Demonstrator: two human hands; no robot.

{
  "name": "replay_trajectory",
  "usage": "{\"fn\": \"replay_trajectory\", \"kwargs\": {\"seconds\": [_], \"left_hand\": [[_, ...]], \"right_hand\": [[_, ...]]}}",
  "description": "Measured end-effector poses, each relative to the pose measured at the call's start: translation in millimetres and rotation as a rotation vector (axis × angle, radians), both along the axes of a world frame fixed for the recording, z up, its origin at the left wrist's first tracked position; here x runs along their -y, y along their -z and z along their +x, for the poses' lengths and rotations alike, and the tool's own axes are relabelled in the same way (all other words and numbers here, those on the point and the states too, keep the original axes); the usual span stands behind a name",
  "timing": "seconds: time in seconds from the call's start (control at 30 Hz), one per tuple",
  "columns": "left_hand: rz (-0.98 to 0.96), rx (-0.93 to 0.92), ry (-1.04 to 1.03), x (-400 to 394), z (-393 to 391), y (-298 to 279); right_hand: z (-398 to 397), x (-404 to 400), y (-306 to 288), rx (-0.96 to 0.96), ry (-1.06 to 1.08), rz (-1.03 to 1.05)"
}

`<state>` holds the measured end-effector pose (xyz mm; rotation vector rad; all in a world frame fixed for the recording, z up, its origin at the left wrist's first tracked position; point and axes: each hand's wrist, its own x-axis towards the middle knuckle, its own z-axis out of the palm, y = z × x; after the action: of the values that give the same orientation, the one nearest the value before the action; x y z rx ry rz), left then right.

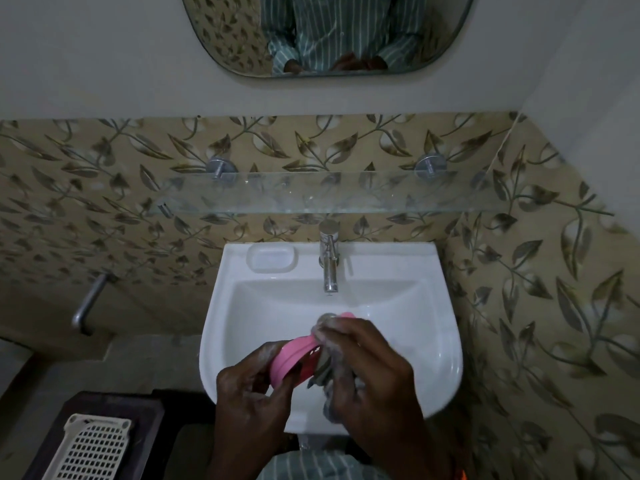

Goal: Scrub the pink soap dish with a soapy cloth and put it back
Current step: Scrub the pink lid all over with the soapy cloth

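Over the white ceramic wash basin (446, 344), at about six o'clock in the head view, two bare hands work together on a round pink plastic soap dish (292, 355). The left hand (249, 393) grips the dish from the seven o'clock side, fingers curled under its rim and thumb across the edge, holding it tilted on its side above the bowl. The right hand (372, 372) is closed round a wet grey soapy cloth (323, 370), pressing the bunched fabric against the open face of the dish at its three o'clock side; part of the cloth hangs down below the fingers. Both hands look slick with lather. The far edge of the pink dish peeks out beyond the right knuckles, near the metal drain, which is mostly hidden.

At twelve o'clock from the hands, a chrome pillar tap (329, 261) stands on the back ledge of the basin, with a shallow moulded soap recess (272, 258) just beside it at ten o'clock. Above the tap runs a clear glass shelf (311, 195) on two round chrome brackets, and above that a rounded mirror (329, 32) shows a striped green shirt. The wall behind is tiled beige with a brown leaf pattern. At nine o'clock a chrome pipe (90, 299) juts from the wall. At the seven o'clock corner a cream plastic lattice basket (91, 448) sits on a dark stand
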<state>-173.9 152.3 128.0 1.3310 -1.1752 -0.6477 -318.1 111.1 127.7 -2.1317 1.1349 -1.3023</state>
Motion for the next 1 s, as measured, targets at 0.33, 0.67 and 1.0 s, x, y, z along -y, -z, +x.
{"fn": "replay_trajectory", "kwargs": {"seconds": [0.33, 0.67, 1.0], "left_hand": [[0.0, 0.059, -0.056, -3.9, 0.4, 7.9], [0.007, 0.043, -0.204, -7.7, -5.3, 16.9], [0.146, 0.045, 0.051, -6.1, -14.8, 20.2]], "right_hand": [[3.6, -0.8, 4.1, -0.006, 0.076, 0.034], [2.4, 10.2, 18.7, 0.244, 0.316, 0.338], [-10.5, 11.6, 19.1, -0.221, 0.044, -0.041]]}}
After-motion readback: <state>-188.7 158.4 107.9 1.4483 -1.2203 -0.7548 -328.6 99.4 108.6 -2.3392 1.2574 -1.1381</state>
